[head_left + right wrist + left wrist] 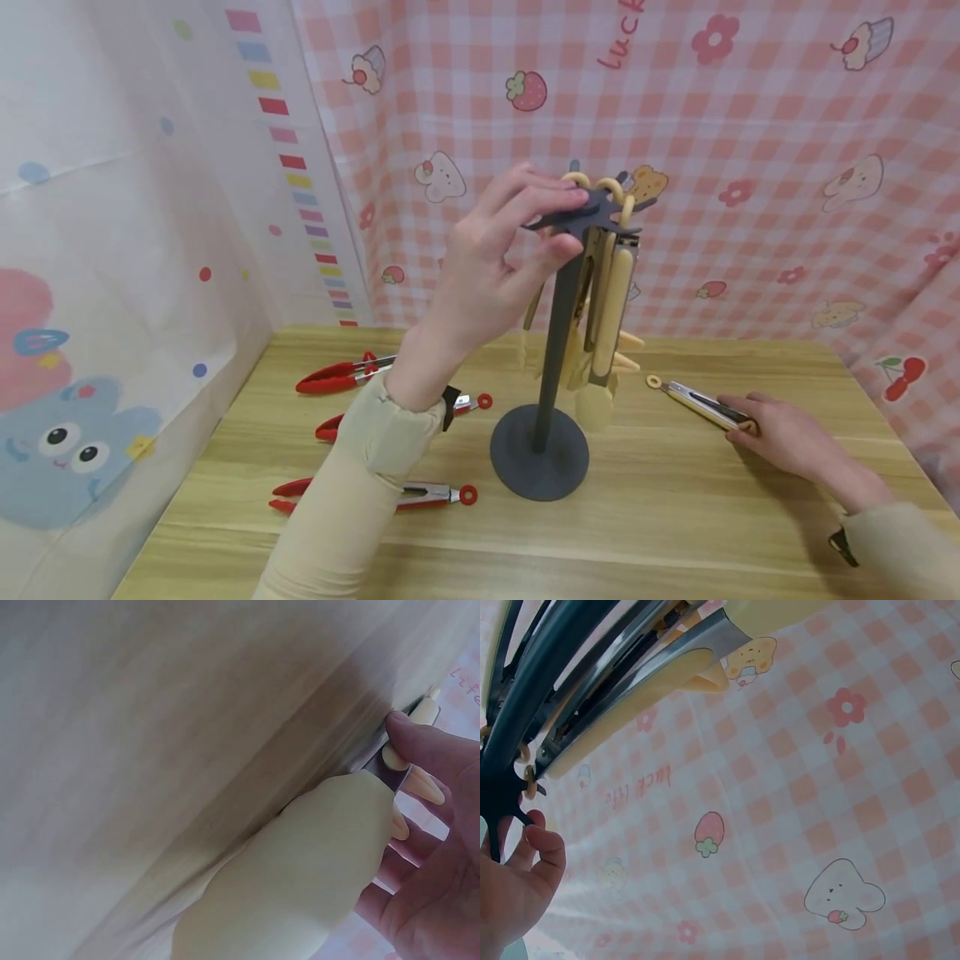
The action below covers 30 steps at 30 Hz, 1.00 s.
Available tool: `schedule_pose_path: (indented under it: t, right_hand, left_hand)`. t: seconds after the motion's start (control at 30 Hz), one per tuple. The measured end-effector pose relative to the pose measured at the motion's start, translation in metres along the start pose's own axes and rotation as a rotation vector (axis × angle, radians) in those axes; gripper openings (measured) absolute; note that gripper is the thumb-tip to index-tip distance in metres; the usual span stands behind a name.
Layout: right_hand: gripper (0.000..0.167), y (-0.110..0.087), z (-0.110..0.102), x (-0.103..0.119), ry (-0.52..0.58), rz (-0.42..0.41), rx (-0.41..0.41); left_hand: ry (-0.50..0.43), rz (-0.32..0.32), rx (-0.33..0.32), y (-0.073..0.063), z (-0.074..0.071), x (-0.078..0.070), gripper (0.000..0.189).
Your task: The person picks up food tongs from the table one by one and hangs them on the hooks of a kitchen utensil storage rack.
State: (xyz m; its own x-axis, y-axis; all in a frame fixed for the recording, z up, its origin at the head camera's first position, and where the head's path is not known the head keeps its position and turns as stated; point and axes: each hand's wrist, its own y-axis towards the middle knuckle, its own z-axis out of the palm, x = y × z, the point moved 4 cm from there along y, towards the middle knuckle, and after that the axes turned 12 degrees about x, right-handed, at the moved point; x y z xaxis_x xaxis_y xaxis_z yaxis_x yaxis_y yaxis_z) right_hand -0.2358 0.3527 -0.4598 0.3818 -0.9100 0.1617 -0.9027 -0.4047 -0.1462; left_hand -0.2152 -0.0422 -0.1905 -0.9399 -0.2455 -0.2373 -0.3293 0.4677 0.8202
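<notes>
A dark grey utensil stand rises from a round base on the wooden table. My left hand grips its hooked top, fingers over the upper side and thumb below. Pale yellow kitchen tongs hang by their ring ends from the hooks on the right side of this rack. To the right, my right hand holds another pair of pale yellow tongs low over the table, the ring end pointing at the stand. In the right wrist view their broad cream head fills the foreground, with the thumb on the metal arm.
Several red-tipped tongs lie on the table left of the stand: one at the back, one in the middle partly behind the left forearm, one in front. A pink checked curtain hangs behind the table.
</notes>
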Motion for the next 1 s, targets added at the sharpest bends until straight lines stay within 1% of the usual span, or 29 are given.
schedule_pose_path:
  t: [0.17, 0.37, 0.5, 0.6, 0.83, 1.0]
  right_hand:
    - [0.055, -0.0001, 0.0007, 0.0005, 0.004, 0.010, 0.004]
    - [0.054, -0.0003, 0.0008, 0.0015, 0.020, 0.013, 0.006]
    - [0.054, -0.0006, 0.0008, 0.0013, 0.034, 0.023, 0.009]
    - [0.054, -0.0009, 0.0016, 0.0017, 0.038, 0.026, 0.007]
    - [0.055, -0.0007, 0.0031, 0.0027, 0.045, 0.029, 0.011]
    - [0.054, -0.0005, 0.0033, 0.0034, 0.053, 0.024, -0.004]
  left_hand:
    - [0.024, -0.017, -0.009, -0.0009, 0.0001, -0.0028, 0.070]
    - [0.065, -0.051, -0.023, -0.0031, 0.0006, -0.0048, 0.073]
    - [0.104, -0.057, -0.037, -0.0029, 0.0016, -0.0064, 0.069]
    - [0.127, -0.060, -0.048, -0.0034, 0.0024, -0.0068, 0.071]
    - [0.129, -0.065, -0.055, -0.0035, 0.0028, -0.0068, 0.072]
    - [0.133, -0.068, -0.053, -0.0033, 0.0026, -0.0073, 0.072]
